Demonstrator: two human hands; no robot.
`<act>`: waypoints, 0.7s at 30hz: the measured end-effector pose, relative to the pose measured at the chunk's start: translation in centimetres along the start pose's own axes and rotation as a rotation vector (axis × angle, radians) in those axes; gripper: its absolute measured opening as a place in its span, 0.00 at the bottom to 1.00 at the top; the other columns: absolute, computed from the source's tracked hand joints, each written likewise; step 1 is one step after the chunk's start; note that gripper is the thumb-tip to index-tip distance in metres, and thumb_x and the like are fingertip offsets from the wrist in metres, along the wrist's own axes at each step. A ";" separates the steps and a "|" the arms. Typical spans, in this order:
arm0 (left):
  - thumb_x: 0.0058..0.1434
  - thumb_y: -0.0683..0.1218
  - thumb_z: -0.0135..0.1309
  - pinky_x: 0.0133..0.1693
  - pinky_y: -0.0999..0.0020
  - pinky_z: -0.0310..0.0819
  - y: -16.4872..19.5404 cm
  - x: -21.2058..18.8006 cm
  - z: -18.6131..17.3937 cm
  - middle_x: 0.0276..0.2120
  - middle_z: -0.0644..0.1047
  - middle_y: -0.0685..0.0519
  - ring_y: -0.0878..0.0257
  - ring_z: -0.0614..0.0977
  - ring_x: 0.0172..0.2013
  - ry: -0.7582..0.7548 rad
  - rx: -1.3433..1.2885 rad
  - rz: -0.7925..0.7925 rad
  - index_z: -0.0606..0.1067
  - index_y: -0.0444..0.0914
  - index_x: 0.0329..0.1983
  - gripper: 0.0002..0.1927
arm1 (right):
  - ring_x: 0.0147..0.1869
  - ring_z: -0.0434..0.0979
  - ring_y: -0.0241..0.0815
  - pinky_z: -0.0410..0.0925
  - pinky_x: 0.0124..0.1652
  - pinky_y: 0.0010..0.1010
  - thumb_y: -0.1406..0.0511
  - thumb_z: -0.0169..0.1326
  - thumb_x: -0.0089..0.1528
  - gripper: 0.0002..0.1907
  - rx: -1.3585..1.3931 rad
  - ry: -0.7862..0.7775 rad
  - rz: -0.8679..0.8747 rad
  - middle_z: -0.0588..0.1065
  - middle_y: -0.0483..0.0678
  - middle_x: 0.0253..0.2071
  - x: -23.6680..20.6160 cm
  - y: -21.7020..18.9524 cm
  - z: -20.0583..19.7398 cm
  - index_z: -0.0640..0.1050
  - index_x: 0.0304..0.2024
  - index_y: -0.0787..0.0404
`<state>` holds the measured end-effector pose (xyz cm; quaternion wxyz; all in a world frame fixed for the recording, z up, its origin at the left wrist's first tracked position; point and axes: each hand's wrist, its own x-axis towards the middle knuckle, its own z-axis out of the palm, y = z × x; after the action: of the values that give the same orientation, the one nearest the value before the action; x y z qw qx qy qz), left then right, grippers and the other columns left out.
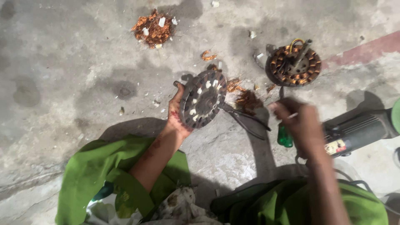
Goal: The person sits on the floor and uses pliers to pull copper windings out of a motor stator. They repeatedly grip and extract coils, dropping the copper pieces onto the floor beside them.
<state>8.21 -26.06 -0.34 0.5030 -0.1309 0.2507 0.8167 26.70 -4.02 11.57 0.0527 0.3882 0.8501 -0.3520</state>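
My left hand [177, 118] grips a round dark metal motor core [203, 98], tilted on edge on the concrete floor, with white slips sticking out of its slots. My right hand [298, 121] is blurred, raised just right of it, pinching a small thin white piece between thumb and finger. Under that hand lies a screwdriver with a green handle [285, 137]. A pair of dark pliers [246, 118] lies on the floor between my two hands.
A second motor core wound with copper wire [293, 64] and a shaft sits at the back right. Copper wire scrap lies in a pile [153, 28] at the back and in bits near the core. A dark power tool [358, 131] lies at right.
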 end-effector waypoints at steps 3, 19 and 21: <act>0.58 0.71 0.46 0.56 0.49 0.77 -0.3 -0.1 0.5 0.58 0.76 0.42 0.49 0.80 0.56 -0.025 0.064 -0.041 0.68 0.40 0.66 0.42 | 0.32 0.83 0.44 0.78 0.37 0.38 0.52 0.53 0.62 0.21 -0.003 -0.162 0.044 0.81 0.46 0.43 0.1 -0.6 3.3 0.81 0.51 0.57; 0.56 0.68 0.58 0.55 0.50 0.80 -0.4 0.7 -0.6 0.52 0.80 0.44 0.51 0.84 0.51 0.053 -0.007 -0.031 0.72 0.37 0.58 0.37 | 0.29 0.76 0.35 0.71 0.28 0.29 0.60 0.49 0.72 0.12 0.489 0.030 -0.257 0.80 0.44 0.33 0.0 -0.2 -0.3 0.81 0.45 0.58; 0.57 0.67 0.57 0.53 0.51 0.81 -0.4 0.6 -0.4 0.50 0.81 0.44 0.51 0.84 0.50 0.085 -0.014 -0.056 0.73 0.38 0.56 0.35 | 0.30 0.80 0.36 0.74 0.30 0.31 0.58 0.53 0.65 0.15 0.124 -0.017 -0.197 0.82 0.43 0.37 0.0 -1.0 -0.2 0.81 0.50 0.56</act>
<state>8.24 -25.67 -1.08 0.5137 -0.1759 0.2624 0.7977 26.10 -4.35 12.26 0.0010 0.3020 0.8603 -0.4108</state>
